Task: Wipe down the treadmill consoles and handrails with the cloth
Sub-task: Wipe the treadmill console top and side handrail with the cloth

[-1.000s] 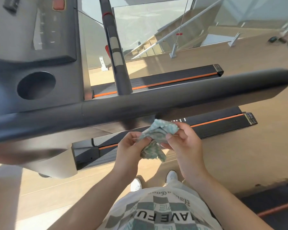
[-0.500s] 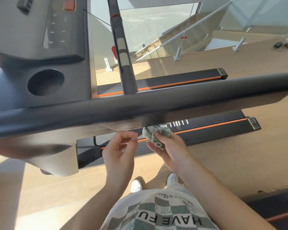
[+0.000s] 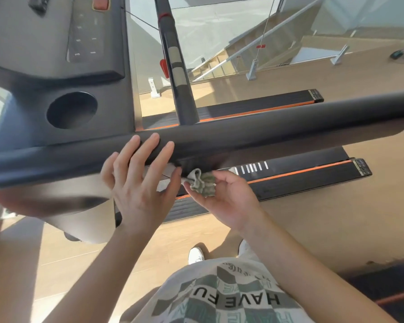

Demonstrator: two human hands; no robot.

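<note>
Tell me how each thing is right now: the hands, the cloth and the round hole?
left hand: open, straight fingers laid on the handrail.
right hand: fingers curled round the cloth.
cloth: crumpled, just below the handrail.
cup holder: dark, nothing seen inside.
</note>
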